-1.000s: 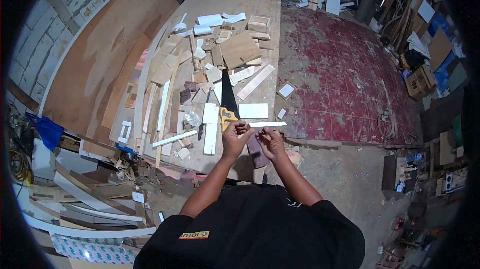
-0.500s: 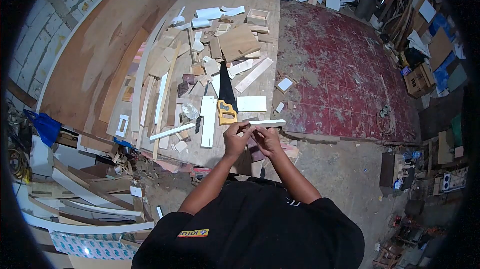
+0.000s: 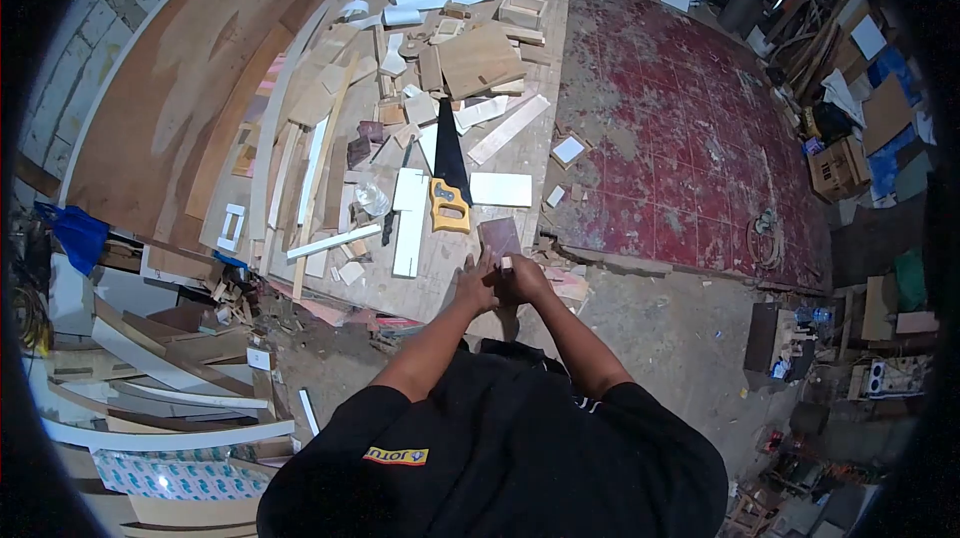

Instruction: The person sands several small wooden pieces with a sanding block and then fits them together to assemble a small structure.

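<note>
My right hand [image 3: 522, 282] is closed around a pale wooden strip [image 3: 507, 264], whose small square end points up toward me. Close beside it, my left hand [image 3: 477, 284] rests at the table's near edge with its fingers stretched forward. A dark brown sheet like sandpaper [image 3: 499, 234] lies just beyond both hands, its near edge right at the fingertips. Farther in lies a handsaw [image 3: 451, 205] with a yellow handle and black blade. White-faced boards lie on both sides of the saw: a long one [image 3: 408, 238] at left, a short one [image 3: 501, 190] at right.
Wood offcuts, a square plywood piece [image 3: 482, 60] and a small open wooden box [image 3: 522, 11] crowd the worktable [image 3: 420, 303]. A crumpled clear plastic item [image 3: 372, 200] sits at left. Large plywood sheets [image 3: 180, 78] lean along the left; red tiled floor [image 3: 660, 138] lies right.
The wooden strip, which lay crosswise at my right hand, now points end-on toward me. Both hands have come lower and closer together, and the brown sheet shows more fully.
</note>
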`<state>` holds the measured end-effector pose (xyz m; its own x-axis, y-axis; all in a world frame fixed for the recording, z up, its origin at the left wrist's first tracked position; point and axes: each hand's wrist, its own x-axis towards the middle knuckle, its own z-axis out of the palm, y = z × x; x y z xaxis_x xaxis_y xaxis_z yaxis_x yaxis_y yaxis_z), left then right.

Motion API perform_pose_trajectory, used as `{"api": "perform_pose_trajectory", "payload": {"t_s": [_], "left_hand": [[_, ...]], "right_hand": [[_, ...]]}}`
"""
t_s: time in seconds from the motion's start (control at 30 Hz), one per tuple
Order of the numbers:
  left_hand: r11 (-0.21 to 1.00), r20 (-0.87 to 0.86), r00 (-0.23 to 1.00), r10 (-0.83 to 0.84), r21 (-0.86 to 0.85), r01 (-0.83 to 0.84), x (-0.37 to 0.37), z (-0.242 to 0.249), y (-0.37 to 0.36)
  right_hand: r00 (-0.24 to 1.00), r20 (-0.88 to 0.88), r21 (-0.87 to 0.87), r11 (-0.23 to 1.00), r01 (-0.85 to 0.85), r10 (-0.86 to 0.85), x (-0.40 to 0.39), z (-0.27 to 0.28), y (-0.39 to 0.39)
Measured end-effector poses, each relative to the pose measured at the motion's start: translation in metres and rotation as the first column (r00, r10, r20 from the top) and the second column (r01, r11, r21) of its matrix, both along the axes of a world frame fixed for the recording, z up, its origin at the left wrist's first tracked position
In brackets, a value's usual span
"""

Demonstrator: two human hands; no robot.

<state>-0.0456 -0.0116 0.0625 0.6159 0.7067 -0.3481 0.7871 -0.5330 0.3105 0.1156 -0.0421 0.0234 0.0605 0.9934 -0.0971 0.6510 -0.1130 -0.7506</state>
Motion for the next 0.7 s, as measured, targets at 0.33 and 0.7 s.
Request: {"api": "perform_pose_trajectory", "payload": {"t_s": [0.33,0.7], "left_hand": [[0.998,-0.09,0.995,0.037,0.051,-0.032,0.006,-0.046,0.011],[0.989,-0.255,0.96,-0.118,-0.121,0.089,0.006,-0.006,0.01]], "right_hand": [[0.96,0.079,-0.033,0.963,-0.267,0.269,0.004,0.015,-0.017],[0.99,0.02,0.027,0.989,-0.143,0.143,0.013,-0.026,0.04]]}}
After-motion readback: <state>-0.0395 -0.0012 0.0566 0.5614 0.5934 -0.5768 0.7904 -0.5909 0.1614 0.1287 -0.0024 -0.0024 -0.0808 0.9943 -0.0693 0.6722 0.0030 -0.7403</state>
